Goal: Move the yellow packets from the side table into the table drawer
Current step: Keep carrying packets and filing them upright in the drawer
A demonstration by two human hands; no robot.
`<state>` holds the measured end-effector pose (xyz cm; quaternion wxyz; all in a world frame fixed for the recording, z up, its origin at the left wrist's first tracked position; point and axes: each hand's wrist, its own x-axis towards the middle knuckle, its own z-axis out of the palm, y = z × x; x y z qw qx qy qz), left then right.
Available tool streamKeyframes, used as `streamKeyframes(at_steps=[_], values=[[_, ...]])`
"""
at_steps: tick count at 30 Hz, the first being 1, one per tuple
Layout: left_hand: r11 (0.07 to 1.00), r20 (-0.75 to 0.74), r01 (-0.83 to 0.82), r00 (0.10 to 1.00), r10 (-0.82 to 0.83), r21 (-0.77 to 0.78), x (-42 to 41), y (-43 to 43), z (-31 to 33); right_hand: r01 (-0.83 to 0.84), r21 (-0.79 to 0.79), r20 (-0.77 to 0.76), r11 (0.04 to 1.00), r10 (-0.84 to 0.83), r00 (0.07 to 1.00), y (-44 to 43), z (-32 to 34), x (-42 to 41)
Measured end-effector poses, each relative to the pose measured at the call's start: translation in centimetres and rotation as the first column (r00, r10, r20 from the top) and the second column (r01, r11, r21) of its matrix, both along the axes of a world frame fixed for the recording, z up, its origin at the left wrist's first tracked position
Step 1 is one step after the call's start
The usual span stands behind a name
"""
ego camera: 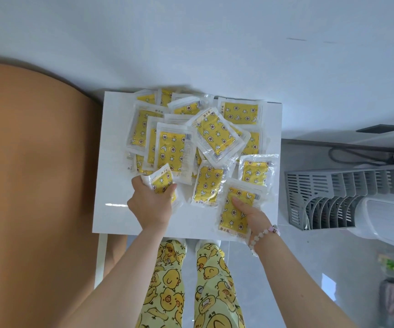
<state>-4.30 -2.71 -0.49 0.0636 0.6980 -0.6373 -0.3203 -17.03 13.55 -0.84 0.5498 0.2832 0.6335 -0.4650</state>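
A heap of several yellow packets (215, 136), clear-wrapped with star and flower prints, covers the far half of the white side table (117, 218). My left hand (152, 204) is closed around one crumpled yellow packet (161, 183) at the heap's near edge. My right hand (250, 213) grips another yellow packet (235, 209) at the table's near right corner, thumb on top. No drawer is in view.
A tan rounded surface (32, 162) fills the left, touching the side table. A grey slatted rack (328, 197) and a white appliance (385, 221) stand to the right on the grey floor. The white wall lies beyond the table. My patterned trouser legs are below.
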Motion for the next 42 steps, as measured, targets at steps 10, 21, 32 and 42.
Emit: streamKeyframes(at_steps=[10,21,32,42], values=[[0.982,-0.261,0.177,0.953,-0.153,0.069,-3.1,-5.2,1.5,-0.025,-0.001,-0.006,1.0,0.025,1.0,0.1,-0.2,0.5],[0.966,0.048,0.248,0.967,-0.252,0.073,-5.1,-5.0,0.5,-0.002,0.029,-0.002,1.0,0.002,1.0,0.4,-0.3,1.2],[0.936,0.337,0.34,0.894,-0.294,-0.085,-5.3,-4.1,0.9,-0.034,0.023,-0.016,0.999,0.035,0.999,-0.6,0.3,1.0],[0.936,0.105,0.351,0.93,-0.353,0.035,-6.8,-2.6,6.0,-0.113,0.039,-0.174,0.993,0.118,0.978,-3.3,7.6,-4.5]])
